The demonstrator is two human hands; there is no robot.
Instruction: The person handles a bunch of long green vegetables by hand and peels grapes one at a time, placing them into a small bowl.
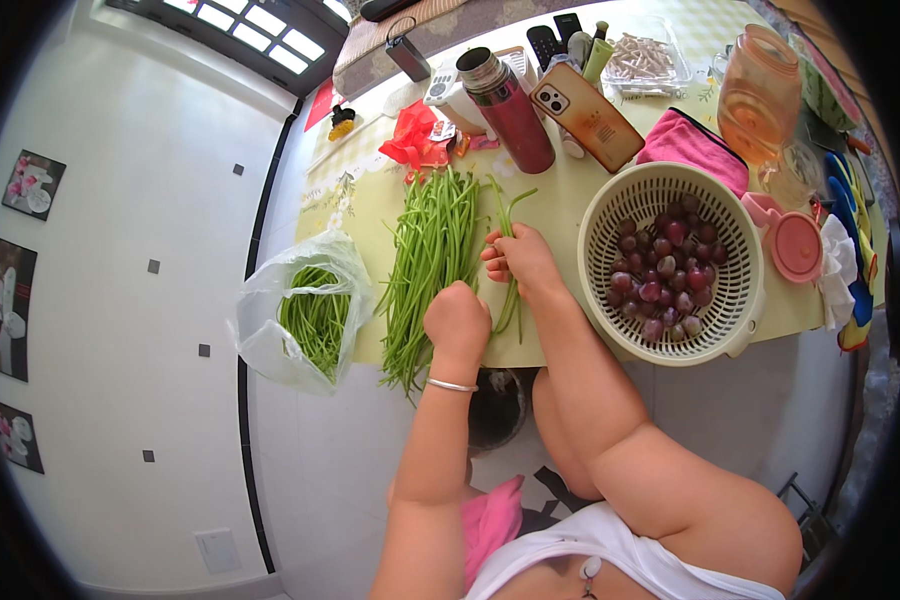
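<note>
A thick pile of long green vegetable stems (425, 240) lies on the table in front of me. My right hand (522, 260) is closed round a few loose stems (508, 205), just right of the pile; their ends stick out above and below the fingers. At the pile's lower right edge, my left hand (458, 320) is curled into a fist. Its fingers face away, so whatever they hold is hidden. To the left, an opened clear plastic bag (260, 300) contains more thin green stems (315, 320).
A cream colander (595, 290) of red grapes (660, 270) stands on the right. Behind are a red thermos (520, 125), a phone (590, 115) leaning upright, a pink cloth (695, 150) and an orange-tinted jug (760, 95). Below the table edge sits a dark bin (497, 410).
</note>
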